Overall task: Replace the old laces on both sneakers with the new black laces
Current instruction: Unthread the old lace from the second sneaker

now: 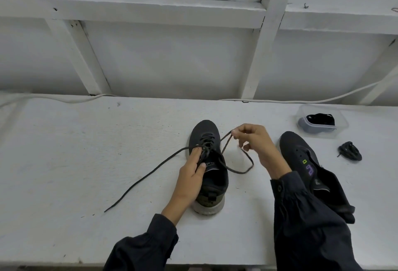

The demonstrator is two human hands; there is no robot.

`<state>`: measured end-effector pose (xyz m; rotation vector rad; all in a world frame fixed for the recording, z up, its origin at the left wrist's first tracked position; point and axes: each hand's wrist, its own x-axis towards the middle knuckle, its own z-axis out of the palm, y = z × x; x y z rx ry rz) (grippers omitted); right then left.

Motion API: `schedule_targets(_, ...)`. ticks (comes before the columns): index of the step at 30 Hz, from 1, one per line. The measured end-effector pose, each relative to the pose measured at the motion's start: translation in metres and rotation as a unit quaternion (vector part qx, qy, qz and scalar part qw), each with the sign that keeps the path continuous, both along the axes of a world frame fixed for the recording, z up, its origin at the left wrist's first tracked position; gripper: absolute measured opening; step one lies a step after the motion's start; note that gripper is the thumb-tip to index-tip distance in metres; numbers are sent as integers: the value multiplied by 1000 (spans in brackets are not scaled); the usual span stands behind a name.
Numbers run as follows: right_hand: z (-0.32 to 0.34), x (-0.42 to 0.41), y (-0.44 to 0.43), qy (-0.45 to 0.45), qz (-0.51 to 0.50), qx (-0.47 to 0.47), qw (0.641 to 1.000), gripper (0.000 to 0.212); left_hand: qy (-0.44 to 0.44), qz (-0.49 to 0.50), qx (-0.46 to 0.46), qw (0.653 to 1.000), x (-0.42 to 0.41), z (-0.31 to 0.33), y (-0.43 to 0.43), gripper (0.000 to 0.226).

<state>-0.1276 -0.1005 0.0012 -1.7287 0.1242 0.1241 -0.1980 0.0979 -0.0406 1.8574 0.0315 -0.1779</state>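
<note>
The right hand (pixel 253 141) pinches the lace (pixel 226 141) just right of the centre sneaker (pixel 207 169); the left hand (pixel 191 171) presses its fingers closed on that sneaker's lacing. Right of it lies the second sneaker (pixel 301 154); farther right on the bench (pixel 86 141), a loose lace bundle (pixel 350 151) and a clear tub (pixel 321 122).

You wear long, loose dark sleeves (pixel 148 247) of a navy-black woven cloth, gathered into buttoned cuffs, with a small dark button (pixel 279 188) showing at the right wrist, while your left hand (pixel 190 179) and right hand (pixel 258 143) are bare, without gloves or rings.
</note>
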Motion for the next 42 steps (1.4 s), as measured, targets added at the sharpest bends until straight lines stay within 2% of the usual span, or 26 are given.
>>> schedule_targets(4, -7, -12, 5, 90, 133, -24, 987, 17, -1, 11, -8, 1000, 0, -1, 0, 50)
schedule_targets(7, -10, -16, 8, 93, 166, -19, 981, 10, -5, 13, -6, 1000, 0, -2, -1, 50)
schedule_targets(10, -9, -13, 9, 57, 102, 0, 993, 11, 0, 12, -11, 1000, 0, -2, 0, 50)
schedule_targets(13, -10, -8, 6, 33, -70, 76, 994, 11, 4, 9, -14, 1000, 0, -3, -1, 50)
schedule_targets(15, -12, -9, 5, 48, -96, 100, 989, 12, 6, 10, -15, 1000, 0, -2, -1, 50)
schedule_targets(19, -14, -20, 11, 110, 100, 22, 989, 15, 2, 12, -12, 1000, 0, -3, -1, 50)
schedule_targets(21, -14, -22, 13, 105, 139, 19, 985, 16, 3, 12, -13, 1000, 0, -3, -1, 50)
schedule_targets(23, -10, -19, 14, 75, 106, 12, 991, 17, 5, 11, -14, 1000, 0, -3, 0, 50)
schedule_targets(25, -4, -12, 11, 36, 1, 43, 998, 17, 6, 4, -15, 1000, 0, -2, 1, 51)
schedule_targets(27, 2, -4, 4, 16, -132, 112, 985, 13, 7, 0, -18, 1000, 0, -4, 2, 51)
schedule_targets(29, 4, -1, -2, 23, -175, 123, 977, 15, 10, 1, -30, 999, 0, -5, 2, 52)
schedule_targets(31, 1, -3, -1, 65, -98, 79, 990, 25, 15, 6, -47, 999, 1, -6, 2, 56)
schedule_targets(33, -5, -12, 6, 115, 31, 24, 993, 32, 15, 9, -48, 999, 2, -6, 1, 56)
schedule_targets(35, -9, -20, 13, 127, 119, 4, 985, 23, 10, 11, -48, 999, 2, -7, 1, 55)
schedule_targets(36, -11, -21, 15, 118, 127, 8, 985, 17, 8, 10, -48, 999, 2, -7, 1, 55)
schedule_targets(38, -10, -18, 15, 81, 87, 17, 993, 19, 6, 5, -41, 999, 2, -7, 1, 53)
schedule_targets(42, -7, -6, 7, 45, -91, 96, 990, 24, 0, -2, -24, 1000, 1, -5, 3, 51)
